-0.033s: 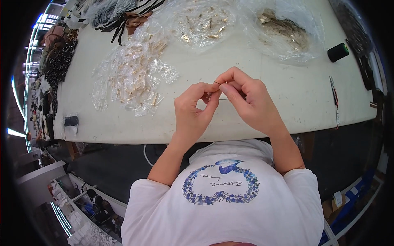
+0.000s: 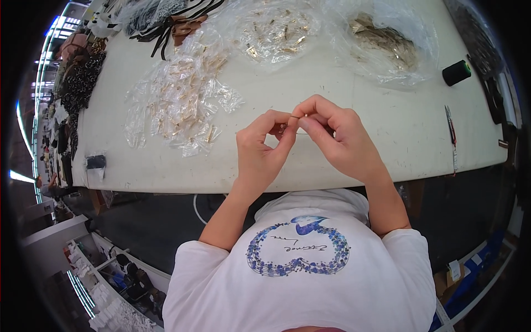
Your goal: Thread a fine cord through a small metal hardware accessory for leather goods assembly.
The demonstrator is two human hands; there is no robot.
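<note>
My left hand (image 2: 261,145) and my right hand (image 2: 344,138) meet above the near middle of the pale table. Thumb and forefinger of each are pinched, and the fingertips almost touch. A thin dark strand (image 2: 295,116) shows between the tips, with some tiny pale thing beside the left fingers that is too small to name. Left of my hands lies a spread heap of small clear plastic packets (image 2: 185,94) with gold-coloured pieces inside.
Farther off are a clear bag of gold-coloured pieces (image 2: 279,30) and a clear bag of brownish pieces (image 2: 381,39). At right lie a black thread spool (image 2: 456,72) and thin pointed snips or tweezers (image 2: 451,130). Dark straps (image 2: 160,36) and black material (image 2: 83,83) line the left.
My right fingertips have shifted very slightly; both hands keep their pinch. Nothing else has visibly moved.
</note>
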